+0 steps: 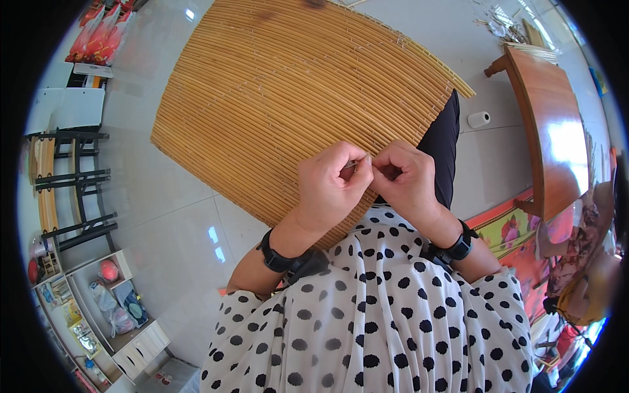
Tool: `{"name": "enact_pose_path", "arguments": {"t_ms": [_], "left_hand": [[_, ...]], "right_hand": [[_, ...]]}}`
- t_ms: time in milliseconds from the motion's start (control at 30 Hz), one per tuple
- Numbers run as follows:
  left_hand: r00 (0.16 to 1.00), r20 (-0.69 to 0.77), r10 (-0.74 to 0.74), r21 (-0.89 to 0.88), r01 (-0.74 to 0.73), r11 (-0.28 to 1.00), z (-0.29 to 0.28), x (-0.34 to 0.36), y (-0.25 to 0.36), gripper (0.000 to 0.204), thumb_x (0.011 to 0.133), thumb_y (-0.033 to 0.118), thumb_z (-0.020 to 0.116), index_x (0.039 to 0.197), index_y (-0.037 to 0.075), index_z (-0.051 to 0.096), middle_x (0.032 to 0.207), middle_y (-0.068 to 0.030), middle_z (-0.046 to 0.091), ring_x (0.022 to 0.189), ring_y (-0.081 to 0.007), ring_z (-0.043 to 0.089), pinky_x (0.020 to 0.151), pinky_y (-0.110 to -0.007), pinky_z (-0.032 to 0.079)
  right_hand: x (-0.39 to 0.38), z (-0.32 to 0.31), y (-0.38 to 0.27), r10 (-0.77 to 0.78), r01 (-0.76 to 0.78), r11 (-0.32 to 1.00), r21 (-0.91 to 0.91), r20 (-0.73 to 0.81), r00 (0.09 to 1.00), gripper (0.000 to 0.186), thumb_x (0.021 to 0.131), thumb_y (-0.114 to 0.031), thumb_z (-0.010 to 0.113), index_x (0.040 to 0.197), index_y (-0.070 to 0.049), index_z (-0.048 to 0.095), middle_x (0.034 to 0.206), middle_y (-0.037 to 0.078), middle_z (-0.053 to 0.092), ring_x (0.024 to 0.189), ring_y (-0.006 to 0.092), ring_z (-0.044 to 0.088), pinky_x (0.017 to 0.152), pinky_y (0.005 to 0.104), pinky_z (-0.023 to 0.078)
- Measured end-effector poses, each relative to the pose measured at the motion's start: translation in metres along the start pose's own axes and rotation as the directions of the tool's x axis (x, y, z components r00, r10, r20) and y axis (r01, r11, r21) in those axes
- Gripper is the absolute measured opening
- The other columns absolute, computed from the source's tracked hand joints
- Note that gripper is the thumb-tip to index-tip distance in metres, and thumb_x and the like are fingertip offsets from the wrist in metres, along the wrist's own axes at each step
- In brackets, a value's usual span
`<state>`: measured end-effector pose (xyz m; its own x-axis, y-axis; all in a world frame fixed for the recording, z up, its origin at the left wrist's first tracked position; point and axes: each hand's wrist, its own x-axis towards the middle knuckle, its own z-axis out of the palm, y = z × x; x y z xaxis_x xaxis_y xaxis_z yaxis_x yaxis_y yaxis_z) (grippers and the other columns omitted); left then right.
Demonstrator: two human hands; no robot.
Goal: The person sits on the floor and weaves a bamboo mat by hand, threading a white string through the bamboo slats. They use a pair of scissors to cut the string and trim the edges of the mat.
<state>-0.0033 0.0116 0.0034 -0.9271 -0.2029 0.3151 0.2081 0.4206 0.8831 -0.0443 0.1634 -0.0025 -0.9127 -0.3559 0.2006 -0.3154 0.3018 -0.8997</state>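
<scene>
Across my lap and out in front of me spreads a mat of thin yellow-brown reed-like sticks (pixel 262 85), bound side by side with rows of stitching. Over its near edge my left hand (pixel 333 180) and my right hand (pixel 407 180) meet, thumbs and forefingers pinched and nearly touching. Between the fingertips there seems to be a fine thread or strand, too small to make out for certain. Both hands are closed, and a dark band circles each wrist.
A white spool-like roll (pixel 479 119) lies on the tiled floor at right, near a brown wooden table (pixel 553 124). Dark metal frames (pixel 75 177) and a shelf unit with bags (pixel 108 308) stand at left. Another person (pixel 583 262) is at the far right.
</scene>
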Motion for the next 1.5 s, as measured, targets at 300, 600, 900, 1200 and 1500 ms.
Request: {"name": "enact_pose_path", "arguments": {"t_ms": [300,600,900,1200,1500], "left_hand": [[0.997,0.072,-0.039,-0.090,0.045,0.995,-0.003,0.002,-0.001,0.005,0.087,0.002,0.071,0.087,0.001,0.066,0.069,-0.0058,0.064,0.057,-0.0111,0.059,0.052,-0.026,0.047],[0.897,0.372,-0.240,-0.381,0.383,0.842,-0.018,0.007,-0.009,0.007,0.097,0.007,0.064,0.098,0.000,0.063,0.077,0.0011,0.061,0.068,-0.0038,0.055,0.061,-0.020,0.045],[0.788,0.549,-0.279,-0.470,0.567,0.677,-0.020,0.004,-0.012,0.011,0.100,0.011,0.062,0.098,0.000,0.061,0.071,0.0043,0.053,0.058,-0.0025,0.046,0.050,-0.019,0.037],[0.767,0.576,-0.283,-0.422,0.575,0.701,-0.025,0.007,-0.006,0.010,0.095,0.010,0.068,0.098,0.001,0.063,0.077,0.0030,0.059,0.062,-0.0034,0.055,0.055,-0.019,0.044],[0.853,0.467,-0.231,-0.428,0.447,0.785,-0.021,0.002,-0.010,0.007,0.092,0.004,0.070,0.093,0.000,0.065,0.077,0.0015,0.063,0.062,-0.0041,0.057,0.056,-0.019,0.047]], "right_hand": [[0.001,-0.002,0.000,-0.027,0.026,0.999,0.024,0.051,0.998,0.014,0.078,-0.005,0.079,0.075,0.000,0.066,0.070,0.007,0.061,0.056,0.0140,0.057,0.051,0.0262,0.046],[0.002,-0.003,0.002,0.019,-0.020,0.970,0.241,0.008,1.000,0.015,0.086,-0.004,0.075,0.100,-0.001,0.073,0.085,0.004,0.064,0.059,0.0058,0.053,0.054,0.0212,0.043],[0.000,-0.011,0.003,-0.024,-0.005,0.970,0.243,0.119,0.993,0.004,0.093,0.001,0.067,0.096,0.000,0.069,0.093,0.005,0.064,0.082,0.0110,0.059,0.071,0.0232,0.048],[-0.001,-0.008,0.006,0.146,-0.207,0.884,0.419,0.173,0.974,0.007,0.095,-0.006,0.068,0.093,0.001,0.069,0.088,0.002,0.063,0.074,0.0054,0.055,0.066,0.0209,0.046],[-0.002,-0.005,0.006,0.231,-0.392,0.656,0.645,0.323,0.918,0.015,0.103,-0.013,0.060,0.100,0.001,0.065,0.082,-0.003,0.059,0.066,0.0016,0.046,0.057,0.0169,0.037]]}}
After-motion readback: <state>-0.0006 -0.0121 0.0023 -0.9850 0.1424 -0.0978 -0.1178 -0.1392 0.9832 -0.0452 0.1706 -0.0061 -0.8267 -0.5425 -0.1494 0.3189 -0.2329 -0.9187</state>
